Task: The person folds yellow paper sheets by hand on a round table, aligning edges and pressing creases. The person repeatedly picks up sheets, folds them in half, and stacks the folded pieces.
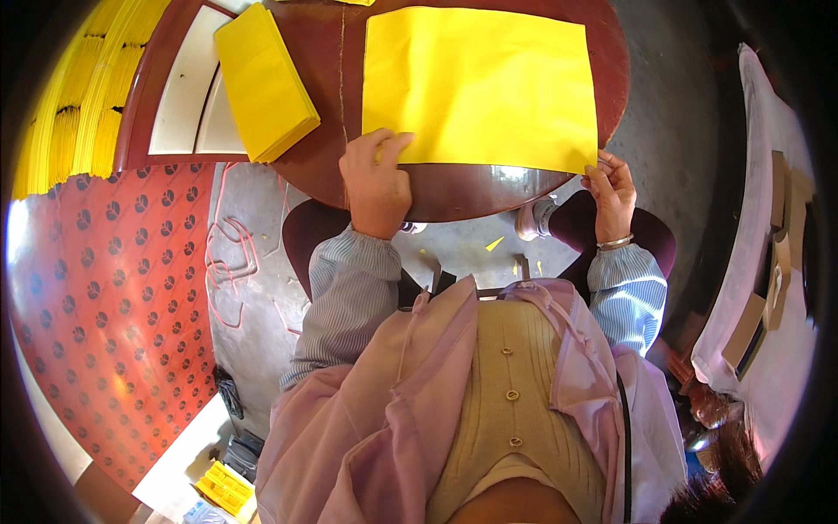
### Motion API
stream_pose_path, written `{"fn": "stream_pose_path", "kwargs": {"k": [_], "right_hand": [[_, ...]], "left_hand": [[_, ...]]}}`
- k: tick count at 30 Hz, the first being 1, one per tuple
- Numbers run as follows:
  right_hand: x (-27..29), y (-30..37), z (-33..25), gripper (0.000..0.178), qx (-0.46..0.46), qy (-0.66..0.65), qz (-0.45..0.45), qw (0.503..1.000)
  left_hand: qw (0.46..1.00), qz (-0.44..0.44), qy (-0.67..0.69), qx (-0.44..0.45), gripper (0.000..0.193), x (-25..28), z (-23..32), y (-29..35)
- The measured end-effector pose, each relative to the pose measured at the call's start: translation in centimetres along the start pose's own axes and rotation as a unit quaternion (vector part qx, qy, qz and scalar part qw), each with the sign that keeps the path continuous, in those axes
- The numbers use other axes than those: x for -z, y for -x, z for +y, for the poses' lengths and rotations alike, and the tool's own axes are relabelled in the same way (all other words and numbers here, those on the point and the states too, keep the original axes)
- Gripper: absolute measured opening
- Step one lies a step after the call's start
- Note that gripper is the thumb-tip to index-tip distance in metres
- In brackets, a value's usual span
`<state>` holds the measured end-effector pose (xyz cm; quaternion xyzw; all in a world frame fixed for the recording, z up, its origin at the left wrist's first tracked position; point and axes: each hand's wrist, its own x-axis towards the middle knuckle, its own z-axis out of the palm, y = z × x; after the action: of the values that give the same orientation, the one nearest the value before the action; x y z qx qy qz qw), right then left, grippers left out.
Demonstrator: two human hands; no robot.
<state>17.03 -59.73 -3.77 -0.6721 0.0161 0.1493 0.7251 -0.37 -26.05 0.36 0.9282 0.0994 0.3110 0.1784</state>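
Note:
A large yellow sheet, paper or thin cloth, lies flat on a round dark red table. My left hand is at the sheet's near left corner, its fingers curled over the edge. At the near right corner my right hand pinches the sheet between thumb and fingers. A thick stack of folded yellow sheets sits to the left on the table, apart from both hands.
Tall bundles of yellow sheets stand at the far left, beside a red patterned panel. A bent pink wire frame stands on the grey floor. Cardboard pieces rest on a pale cloth-covered surface at right. Another person's hair shows lower right.

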Motion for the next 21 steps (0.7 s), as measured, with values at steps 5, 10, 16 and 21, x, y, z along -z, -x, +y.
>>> {"fn": "stream_pose_path", "kwargs": {"k": [5, 10, 16, 21], "right_hand": [[0.0, 0.0, -0.2, 0.036, 0.001, 0.013, 0.004, 1.0], [0.0, -0.1, -0.5, 0.034, 0.0, 0.03, 0.009, 0.999], [-0.4, -0.3, -1.5, 0.035, 0.004, 0.052, 0.021, 0.998], [-0.5, -0.3, -1.9, 0.034, 0.003, 0.08, 0.022, 0.997]], "left_hand": [[0.998, -0.063, -0.028, 0.013, 0.04, 0.3, -0.4, 0.1], [0.997, -0.046, -0.004, 0.06, 0.044, 1.5, -2.1, 0.5], [0.991, -0.091, 0.043, 0.092, 0.051, 2.5, -3.6, -0.2], [0.986, -0.111, 0.085, 0.086, 0.046, 3.2, -4.5, -0.1]]}}
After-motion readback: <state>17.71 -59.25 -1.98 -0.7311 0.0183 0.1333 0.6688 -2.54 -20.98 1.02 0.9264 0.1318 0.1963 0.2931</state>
